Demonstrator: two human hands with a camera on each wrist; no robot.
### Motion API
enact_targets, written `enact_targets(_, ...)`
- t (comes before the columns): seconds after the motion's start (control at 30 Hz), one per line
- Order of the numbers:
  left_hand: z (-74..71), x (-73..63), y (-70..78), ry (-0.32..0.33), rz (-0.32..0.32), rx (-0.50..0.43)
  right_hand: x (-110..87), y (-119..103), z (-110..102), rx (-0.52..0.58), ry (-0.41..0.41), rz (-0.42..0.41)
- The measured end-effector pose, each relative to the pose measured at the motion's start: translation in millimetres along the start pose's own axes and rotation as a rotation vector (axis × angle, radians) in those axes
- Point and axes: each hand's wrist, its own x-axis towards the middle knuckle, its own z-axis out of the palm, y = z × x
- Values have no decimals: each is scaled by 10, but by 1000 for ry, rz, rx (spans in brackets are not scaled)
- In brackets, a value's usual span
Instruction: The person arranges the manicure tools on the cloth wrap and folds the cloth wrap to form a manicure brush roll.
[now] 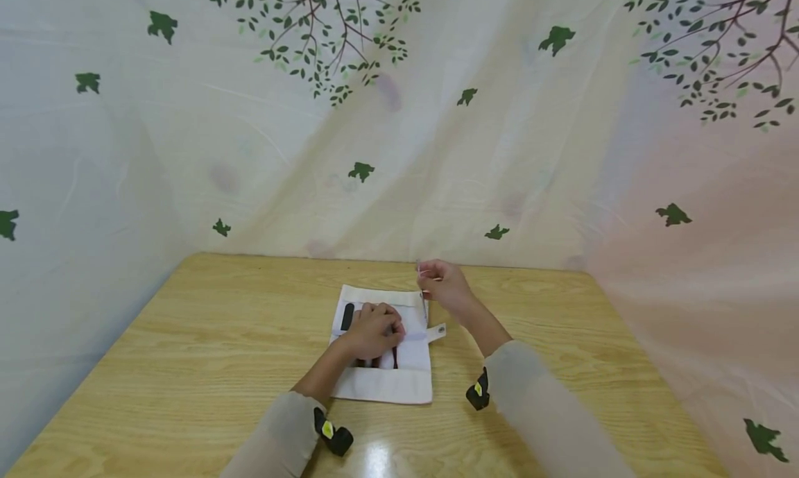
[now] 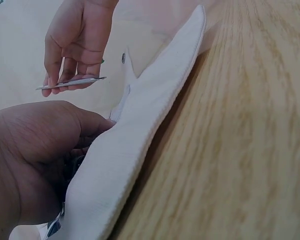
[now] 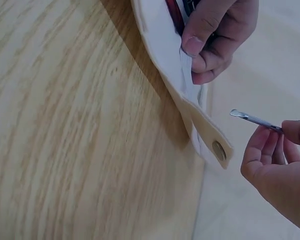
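A white fabric manicure case (image 1: 390, 389) lies unfolded on the table. My left hand (image 1: 372, 331) rests over its middle; in the right wrist view, the thumb and fingers (image 3: 194, 46) pinch a white fabric edge of the inner pocket. Above the case's far right corner, my right hand (image 1: 448, 288) pinches a slim metal cuticle pusher (image 3: 257, 121) between thumb and fingertips. Its flat, flared tip points toward the case, apart from the fabric. Dark red-handled tools (image 1: 395, 358) sit in the case, partly hidden under the left hand. A black tool (image 1: 347, 316) occupies the upper left slot.
A strap (image 1: 435, 333) with a metal snap sticks out from the case's right side. The wooden table (image 1: 206, 346) extends around the case. Behind its far edge hangs a pale curtain (image 1: 281, 186) printed with leaves and branches.
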Motion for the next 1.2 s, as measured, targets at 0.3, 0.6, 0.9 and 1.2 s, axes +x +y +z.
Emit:
enact_targets(0.3,1,6,0,-1,-3,2,34,131,185,56,78,62)
enact_targets(0.6,5,11,-20,8,-3,-2,77,298,309,60,126,70)
enact_targets(0.9,4,9,-35,16,16,-6,76,362,378,16,143,74)
enact_targets(1.2,7,14,-31,10,15,-4,41,373,354,-115,42,66)
